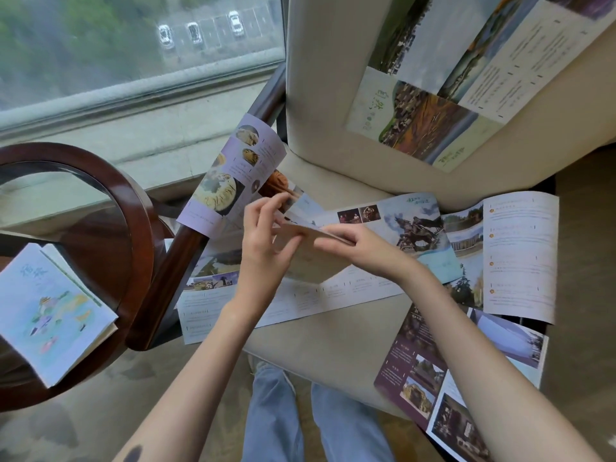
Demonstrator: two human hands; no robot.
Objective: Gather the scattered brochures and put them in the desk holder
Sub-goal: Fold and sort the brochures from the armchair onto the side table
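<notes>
A long unfolded brochure [416, 235] lies across the cream chair seat [333, 335]. My left hand [266, 241] and my right hand [360, 248] both pinch its partly folded panels [310, 261] above the seat. A lilac food brochure [230, 175] leans over the chair's wooden arm. A dark purple brochure [416, 361] lies at the seat's front right. A green landscape brochure [450, 78] rests against the chair back. A folded stack of pale map brochures [50, 311] sits on the round table at left. No desk holder is in view.
A round dark wooden table [110, 201] with a glass top stands at left, beside the chair's wooden arm [180, 261]. A window [133, 45] runs along the top left. My legs in jeans [316, 421] stand before the seat.
</notes>
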